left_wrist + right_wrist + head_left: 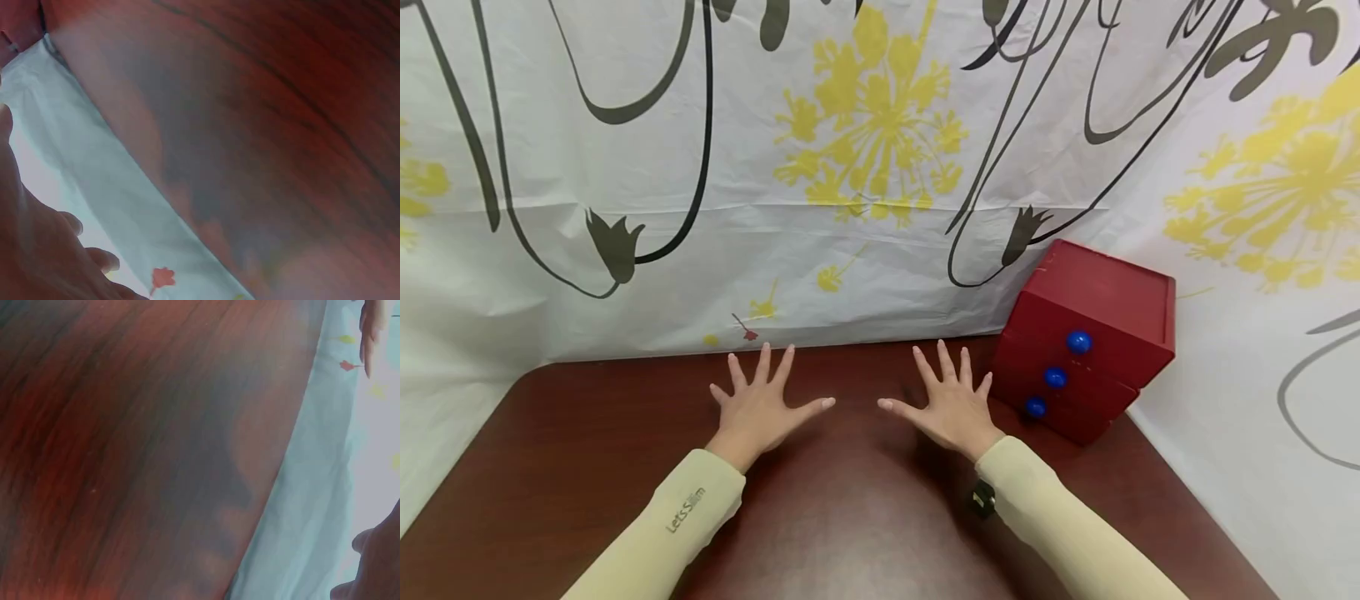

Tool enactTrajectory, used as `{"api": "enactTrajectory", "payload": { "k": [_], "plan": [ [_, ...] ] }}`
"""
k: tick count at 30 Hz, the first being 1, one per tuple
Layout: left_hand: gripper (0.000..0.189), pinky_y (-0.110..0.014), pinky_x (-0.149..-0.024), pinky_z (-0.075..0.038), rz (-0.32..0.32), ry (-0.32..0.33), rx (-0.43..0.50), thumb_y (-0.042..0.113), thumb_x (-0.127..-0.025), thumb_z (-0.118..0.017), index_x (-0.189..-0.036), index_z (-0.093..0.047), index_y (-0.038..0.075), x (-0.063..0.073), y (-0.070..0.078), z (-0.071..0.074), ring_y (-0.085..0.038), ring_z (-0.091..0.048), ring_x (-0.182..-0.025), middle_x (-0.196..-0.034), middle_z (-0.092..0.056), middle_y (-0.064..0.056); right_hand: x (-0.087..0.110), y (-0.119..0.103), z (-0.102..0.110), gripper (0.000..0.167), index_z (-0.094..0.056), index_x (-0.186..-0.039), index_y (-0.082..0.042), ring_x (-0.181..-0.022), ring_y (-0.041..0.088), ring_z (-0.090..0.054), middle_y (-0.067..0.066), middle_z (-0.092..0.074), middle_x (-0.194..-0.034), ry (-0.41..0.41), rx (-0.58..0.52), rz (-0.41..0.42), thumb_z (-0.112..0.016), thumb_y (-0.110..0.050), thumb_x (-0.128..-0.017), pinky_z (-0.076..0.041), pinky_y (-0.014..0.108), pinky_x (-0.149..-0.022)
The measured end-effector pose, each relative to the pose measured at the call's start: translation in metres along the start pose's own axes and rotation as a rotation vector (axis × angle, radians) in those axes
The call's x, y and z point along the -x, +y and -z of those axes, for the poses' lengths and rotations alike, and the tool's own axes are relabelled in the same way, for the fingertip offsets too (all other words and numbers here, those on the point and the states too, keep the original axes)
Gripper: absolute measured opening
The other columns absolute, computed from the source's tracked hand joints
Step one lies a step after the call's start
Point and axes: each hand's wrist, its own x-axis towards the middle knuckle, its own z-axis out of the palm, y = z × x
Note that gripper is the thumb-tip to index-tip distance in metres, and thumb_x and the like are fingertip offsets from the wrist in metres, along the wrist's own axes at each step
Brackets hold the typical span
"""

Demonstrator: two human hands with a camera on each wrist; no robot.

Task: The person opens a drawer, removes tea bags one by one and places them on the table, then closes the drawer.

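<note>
My left hand (757, 414) is held over the left half of the dark red-brown wooden table (842, 517), fingers spread and thumb pointing inward. Mirroring it on the other side, my right hand (953, 410) also has its fingers spread and holds nothing. Nearest to the right hand stands a red box of drawers (1097, 292) with blue round knobs (1056, 377) on its front. In the left wrist view part of the left hand (44, 244) shows at the lower left. The right wrist view shows some of the right hand (378, 565) at the lower right edge.
A white sheet (737, 175) printed with yellow flowers and dark stems hangs behind the table and along its right side. The red box stands at the table's back right corner, close to the sheet. A small dark object (982, 498) is at the right sleeve's cuff.
</note>
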Motion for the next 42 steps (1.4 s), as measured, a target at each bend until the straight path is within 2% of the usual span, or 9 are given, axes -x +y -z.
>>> {"api": "enactTrajectory", "payload": {
  "k": [10,15,19,22,25,30,34,38,42],
  "plan": [
    [0.112,-0.083,-0.111,-0.008,-0.012,-0.057,0.073,0.096,-0.078,-0.032,-0.163,0.001,0.031,-0.004,0.022,0.007,-0.058,0.006,-0.152,-0.172,-0.002,-0.013,0.006,-0.004,0.015,0.101,-0.025,-0.161,-0.035,-0.157,0.046,-0.002,0.01,-0.014,-0.171,0.078,0.005,0.079,-0.045,-0.091,-0.078,-0.007,0.081,-0.113],
    [0.112,-0.071,-0.121,-0.003,-0.083,-0.065,0.116,0.09,-0.083,-0.036,-0.164,0.003,0.023,-0.006,0.036,0.006,-0.048,0.007,-0.156,-0.171,0.0,-0.015,0.013,-0.005,0.027,0.095,-0.032,-0.159,-0.033,-0.156,0.046,-0.009,0.009,-0.022,-0.169,0.108,0.014,0.123,-0.048,-0.086,-0.082,-0.008,0.078,-0.116],
    [0.109,-0.064,-0.125,-0.002,-0.132,-0.114,0.176,0.087,-0.086,-0.037,-0.164,0.005,0.022,-0.006,0.049,0.013,-0.042,0.008,-0.158,-0.171,0.002,-0.015,0.017,-0.005,0.038,0.092,-0.035,-0.158,-0.031,-0.156,0.045,-0.011,0.009,-0.025,-0.168,0.125,0.004,0.145,-0.049,-0.083,-0.084,-0.006,0.076,-0.118],
    [0.102,-0.061,-0.126,-0.004,-0.158,-0.148,0.226,0.08,-0.091,-0.038,-0.164,0.003,0.021,-0.006,0.061,0.019,-0.042,0.004,-0.158,-0.171,-0.001,-0.015,0.02,-0.004,0.047,0.092,-0.034,-0.159,-0.029,-0.157,0.043,-0.012,0.01,-0.027,-0.168,0.139,0.007,0.156,-0.05,-0.082,-0.084,-0.006,0.074,-0.119],
    [0.097,-0.058,-0.127,-0.007,-0.183,-0.154,0.243,0.074,-0.095,-0.04,-0.164,-0.001,0.018,-0.007,0.072,0.023,-0.042,-0.002,-0.158,-0.171,-0.006,-0.017,0.023,-0.003,0.057,0.092,-0.032,-0.159,-0.029,-0.156,0.042,-0.013,0.011,-0.028,-0.167,0.163,0.01,0.172,-0.052,-0.08,-0.085,-0.007,0.073,-0.12],
    [0.093,-0.056,-0.128,-0.01,-0.207,-0.161,0.259,0.07,-0.098,-0.039,-0.164,-0.001,0.017,-0.01,0.09,0.033,-0.041,-0.006,-0.158,-0.171,-0.01,-0.014,0.027,0.002,0.072,0.09,-0.03,-0.16,-0.031,-0.156,0.042,-0.017,0.012,-0.031,-0.166,0.205,0.008,0.2,-0.056,-0.076,-0.086,-0.009,0.072,-0.12],
    [0.09,-0.056,-0.126,-0.017,-0.227,-0.167,0.28,0.066,-0.099,-0.041,-0.164,-0.004,0.017,-0.014,0.102,0.045,-0.038,-0.015,-0.158,-0.171,-0.014,-0.011,0.029,0.006,0.084,0.089,-0.033,-0.159,-0.029,-0.155,0.042,-0.02,0.013,-0.034,-0.164,0.253,-0.001,0.219,-0.059,-0.072,-0.086,-0.011,0.07,-0.121],
    [0.083,-0.054,-0.124,-0.027,-0.233,-0.172,0.275,0.065,-0.1,-0.041,-0.164,-0.015,0.018,-0.02,0.112,0.058,-0.032,-0.026,-0.155,-0.168,-0.025,-0.009,0.03,0.011,0.098,0.09,-0.032,-0.16,-0.026,-0.154,0.041,-0.022,0.013,-0.034,-0.164,0.297,-0.001,0.222,-0.062,-0.068,-0.086,-0.013,0.069,-0.121],
    [0.079,-0.051,-0.123,-0.03,-0.248,-0.171,0.237,0.066,-0.1,-0.039,-0.161,-0.026,0.017,-0.026,0.126,0.067,-0.03,-0.031,-0.153,-0.165,-0.033,-0.009,0.031,0.018,0.113,0.09,-0.031,-0.16,-0.022,-0.153,0.042,-0.024,0.015,-0.036,-0.163,0.332,0.003,0.212,-0.065,-0.063,-0.087,-0.016,0.069,-0.121]
  ]
}}
